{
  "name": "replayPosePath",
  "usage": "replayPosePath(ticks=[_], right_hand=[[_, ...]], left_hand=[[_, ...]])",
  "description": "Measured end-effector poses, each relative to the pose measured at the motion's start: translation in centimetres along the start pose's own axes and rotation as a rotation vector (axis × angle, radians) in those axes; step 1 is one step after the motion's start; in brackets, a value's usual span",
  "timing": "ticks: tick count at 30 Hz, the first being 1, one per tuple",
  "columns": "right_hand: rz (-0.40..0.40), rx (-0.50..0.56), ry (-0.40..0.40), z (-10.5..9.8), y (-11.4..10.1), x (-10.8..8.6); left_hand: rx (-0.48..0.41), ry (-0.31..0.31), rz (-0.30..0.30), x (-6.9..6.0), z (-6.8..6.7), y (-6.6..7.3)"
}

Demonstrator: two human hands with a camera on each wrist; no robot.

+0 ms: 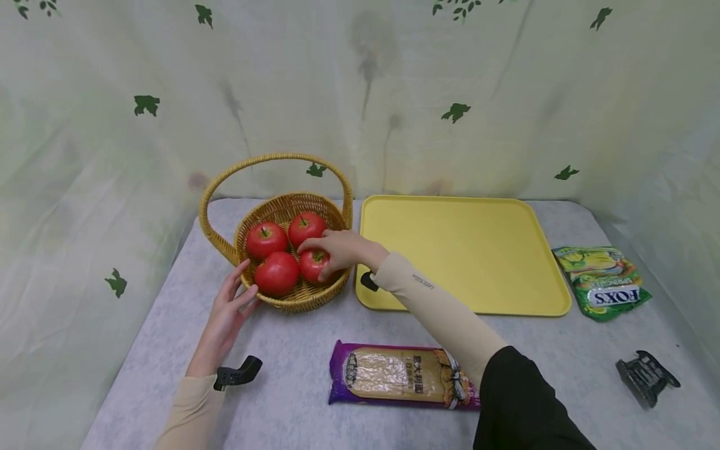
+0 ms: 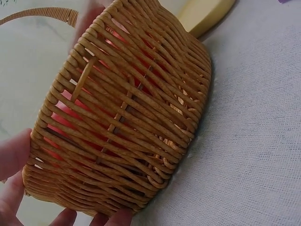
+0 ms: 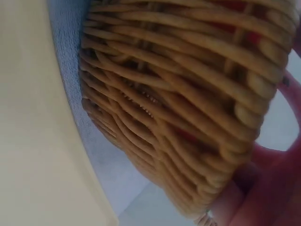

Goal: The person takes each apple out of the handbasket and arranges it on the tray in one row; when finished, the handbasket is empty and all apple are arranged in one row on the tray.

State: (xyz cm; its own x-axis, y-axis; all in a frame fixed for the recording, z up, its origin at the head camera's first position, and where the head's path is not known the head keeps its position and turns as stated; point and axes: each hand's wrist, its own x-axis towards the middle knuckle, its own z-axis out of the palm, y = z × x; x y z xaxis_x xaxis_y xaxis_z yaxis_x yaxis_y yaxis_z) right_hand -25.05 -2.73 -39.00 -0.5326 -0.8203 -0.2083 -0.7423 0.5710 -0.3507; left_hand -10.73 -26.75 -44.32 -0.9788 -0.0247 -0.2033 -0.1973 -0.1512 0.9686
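A wicker basket (image 1: pixel 295 305) with a tall arched handle stands at the back left of the table, holding several red apples (image 1: pixel 266 240). My left hand (image 1: pixel 225 312) holds the basket's near left side; in the left wrist view its thumb (image 2: pixel 14 155) touches the rim and its fingertips lie against the woven wall. Inside the basket, my right hand (image 1: pixel 345 249) grips the front right apple (image 1: pixel 313 265) from above, thumb on the near side. In the right wrist view, the basket wall (image 3: pixel 178 84) hides that apple almost wholly.
Right of the basket lies a yellow tray (image 1: pixel 461 256), under the right forearm. A purple-edged noodle pack (image 1: pixel 394 375) lies in front. At the right are a green FOX'S bag (image 1: pixel 604 281) and a small black packet (image 1: pixel 647 378). A patterned curtain (image 1: pixel 405 94) hangs behind.
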Motion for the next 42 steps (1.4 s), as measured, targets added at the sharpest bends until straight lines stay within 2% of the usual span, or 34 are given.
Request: replayPosePath(ticks=[6, 11, 17, 20, 23, 29, 34, 38, 42], right_hand=[[-0.077, 0.146, 0.197, 0.2, 1.0, -1.2], [-0.094, 0.276, 0.324, -0.3, 1.8, -3.0], [-0.051, 0.469, 0.379, -1.2, 3.3, -6.5], [-0.021, 0.570, 0.388, -1.3, 4.7, -8.1], [0.020, 0.621, 0.403, -1.0, 6.3, -9.5], [0.162, 0.517, 0.455, 0.3, 8.8, -11.4], [0.290, 0.449, 0.454, 1.6, 10.0, -11.7], [0.339, 0.415, 0.432, 2.5, 10.5, -11.4], [0.345, 0.391, 0.425, 2.8, 10.7, -11.1]], left_hand=[[0.006, -0.009, 0.019, 0.0, -0.1, -0.1], [-0.001, -0.011, 0.016, 0.0, -0.1, -0.1], [-0.005, -0.012, 0.017, 0.0, 0.0, -0.2], [0.000, -0.011, 0.016, 0.1, 0.0, -0.2], [0.005, -0.008, 0.014, 0.1, 0.0, -0.2], [0.000, -0.002, 0.006, 0.1, -0.2, -0.3], [0.003, -0.007, 0.004, 0.0, -0.2, -0.2], [0.004, -0.010, 0.003, 0.0, -0.2, -0.2], [0.008, -0.011, 0.000, 0.1, -0.2, -0.2]])
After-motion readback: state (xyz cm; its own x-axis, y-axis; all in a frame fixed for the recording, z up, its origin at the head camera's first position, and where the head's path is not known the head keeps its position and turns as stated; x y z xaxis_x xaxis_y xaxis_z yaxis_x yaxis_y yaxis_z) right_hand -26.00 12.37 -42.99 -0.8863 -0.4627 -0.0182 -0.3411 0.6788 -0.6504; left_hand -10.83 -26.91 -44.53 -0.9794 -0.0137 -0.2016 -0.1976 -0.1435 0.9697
